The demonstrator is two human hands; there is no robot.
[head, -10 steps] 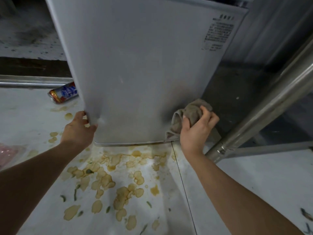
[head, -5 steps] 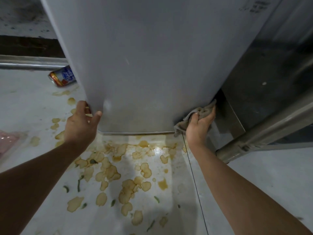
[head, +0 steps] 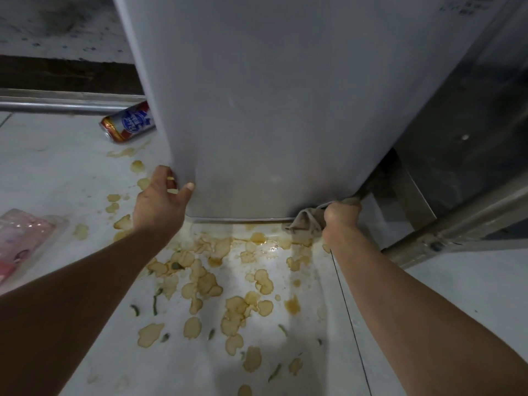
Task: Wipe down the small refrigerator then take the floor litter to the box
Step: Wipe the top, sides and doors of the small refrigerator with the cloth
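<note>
The small grey refrigerator [head: 271, 104] fills the upper middle of the view, standing on the pale floor. My left hand [head: 160, 201] grips its lower left corner edge, thumb on the front face. My right hand [head: 340, 218] is closed on a grey-brown cloth [head: 304, 222] pressed against the fridge's lower right corner, just above the floor. A red, white and blue drink can [head: 128, 124] lies on its side on the floor to the left of the fridge. A pink plastic package [head: 20, 241] lies at the far left edge.
Brown liquid stains [head: 217, 284] and green scraps cover the floor before the fridge. A slanted metal pole [head: 457, 224] crosses the right side. A metal rail [head: 57, 105] runs along the back left wall base. A dark metal panel [head: 457, 132] stands right of the fridge.
My right hand with the cloth has slid down the fridge's right side to its bottom corner. My left hand stays on the lower left corner. The view has tilted downward.
</note>
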